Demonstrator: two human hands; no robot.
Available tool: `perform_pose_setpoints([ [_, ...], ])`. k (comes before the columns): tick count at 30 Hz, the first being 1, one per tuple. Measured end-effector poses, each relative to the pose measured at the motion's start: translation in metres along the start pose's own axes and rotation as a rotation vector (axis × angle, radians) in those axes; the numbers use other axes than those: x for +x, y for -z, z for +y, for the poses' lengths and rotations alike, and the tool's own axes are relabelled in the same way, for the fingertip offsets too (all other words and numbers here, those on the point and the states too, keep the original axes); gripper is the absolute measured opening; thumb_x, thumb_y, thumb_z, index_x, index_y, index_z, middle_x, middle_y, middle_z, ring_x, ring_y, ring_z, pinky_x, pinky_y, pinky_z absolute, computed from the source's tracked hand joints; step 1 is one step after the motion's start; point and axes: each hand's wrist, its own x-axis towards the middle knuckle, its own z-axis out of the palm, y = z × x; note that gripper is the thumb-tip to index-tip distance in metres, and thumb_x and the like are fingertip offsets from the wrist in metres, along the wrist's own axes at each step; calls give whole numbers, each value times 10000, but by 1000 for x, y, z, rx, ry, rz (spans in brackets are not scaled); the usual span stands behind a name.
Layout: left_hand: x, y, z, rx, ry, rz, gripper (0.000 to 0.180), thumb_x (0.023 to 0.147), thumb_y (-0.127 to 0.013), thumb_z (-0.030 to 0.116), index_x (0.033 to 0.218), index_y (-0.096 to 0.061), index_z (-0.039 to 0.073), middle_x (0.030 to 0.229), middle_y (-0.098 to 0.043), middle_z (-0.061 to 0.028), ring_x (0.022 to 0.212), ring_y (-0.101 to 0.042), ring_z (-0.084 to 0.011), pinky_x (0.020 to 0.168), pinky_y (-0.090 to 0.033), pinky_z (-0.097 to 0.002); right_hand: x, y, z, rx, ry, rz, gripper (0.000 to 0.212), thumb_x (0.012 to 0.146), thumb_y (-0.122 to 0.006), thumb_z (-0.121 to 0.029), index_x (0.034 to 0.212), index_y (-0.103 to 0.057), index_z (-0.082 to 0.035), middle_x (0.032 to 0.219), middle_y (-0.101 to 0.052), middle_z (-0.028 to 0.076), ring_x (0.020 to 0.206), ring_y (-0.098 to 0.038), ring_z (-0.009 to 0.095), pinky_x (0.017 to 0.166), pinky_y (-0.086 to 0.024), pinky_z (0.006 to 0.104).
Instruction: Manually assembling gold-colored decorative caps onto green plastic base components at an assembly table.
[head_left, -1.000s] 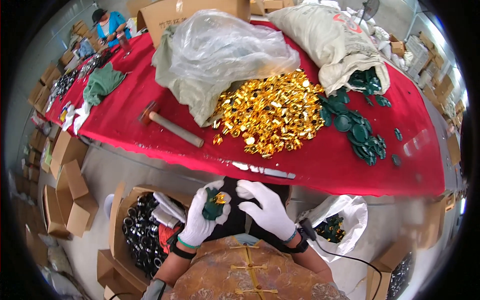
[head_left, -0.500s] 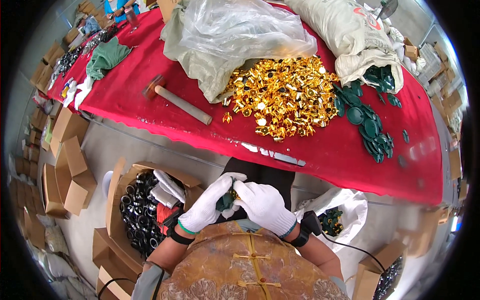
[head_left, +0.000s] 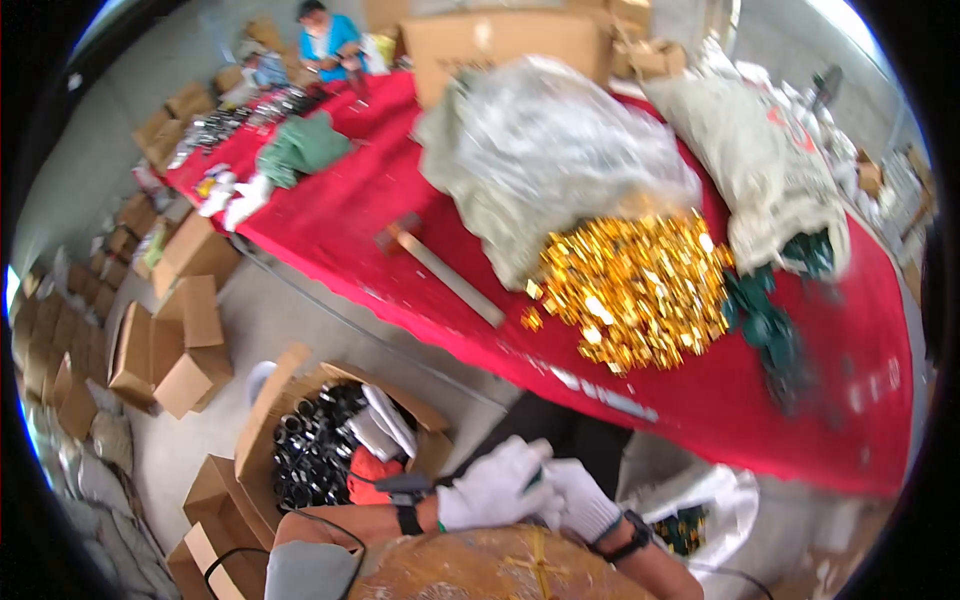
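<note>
My left hand [head_left: 493, 488] and my right hand [head_left: 582, 503], both in white knit gloves, are together in front of my body. A sliver of a dark green piece [head_left: 536, 481] shows between them, with both hands closed on it. Most of that piece is hidden by the gloves, and motion blurs the fingers. Beyond them on the red-covered table lies a heap of shiny gold parts [head_left: 635, 295]. To its right are dark green discs [head_left: 768, 332], spilling from a woven sack [head_left: 765, 165].
A hammer [head_left: 447, 275] lies left of the gold heap, near a clear plastic bag [head_left: 565, 125]. Beside my left arm stands a carton [head_left: 262, 430] of black rings. A white bag [head_left: 735, 510] with green and gold pieces is by my right arm. Another person [head_left: 328, 45] is far left.
The view has tilted up and swung left, so the table sits lower and further right. My hands remain together, now lower in the picture, and the green piece is more hidden.
</note>
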Motion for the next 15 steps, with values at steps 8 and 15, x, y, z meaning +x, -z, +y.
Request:
perform_pose_setpoints([
  [8, 0, 1, -9, 82, -176, -172, 655, 984, -645, 447, 1433, -471, 3, 1040, -562, -221, 955, -617, -415, 807, -548, -491, -6, 24, 14, 70, 147, -401, 227, 1084, -514, -192, 1209, -625, -39, 956, -696, 35, 730, -667, 137, 571, -542, 250],
  [15, 7, -33, -32, -262, 167, -79, 585, 1063, -542, 414, 1480, -436, 20, 1226, -549, -266, 1011, -656, -385, 872, -542, -423, -31, -30, -9, -499, 463, 95, 160, 1013, -545, -39, 1077, -691, -19, 848, -694, 50, 664, -658, 121, 512, -524, 268],
])
